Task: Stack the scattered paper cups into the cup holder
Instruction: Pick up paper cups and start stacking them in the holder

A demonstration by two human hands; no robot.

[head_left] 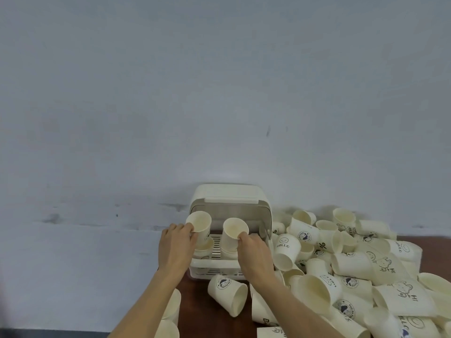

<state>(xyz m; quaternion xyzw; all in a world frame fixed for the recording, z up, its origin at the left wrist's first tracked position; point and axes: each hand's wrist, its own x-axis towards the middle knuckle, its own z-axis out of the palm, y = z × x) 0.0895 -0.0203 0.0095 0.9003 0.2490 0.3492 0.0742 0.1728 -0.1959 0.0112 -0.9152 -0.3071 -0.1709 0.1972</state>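
While my left hand [176,242] and right hand [253,252] each pinch a cup over the cup holder [227,196], misaligned nesting risks crushed rims.

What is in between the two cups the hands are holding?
In the head view, only the cup holder's slatted tray and dark inside show between the left hand's cup and the right hand's cup; no other cup.

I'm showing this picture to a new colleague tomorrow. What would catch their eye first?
First the big heap of scattered paper cups covering the table's right side. Then, at the centre, the open cream cup holder against the wall, where the left hand and the right hand each grip a cup by its rim, over cups already in its tray.
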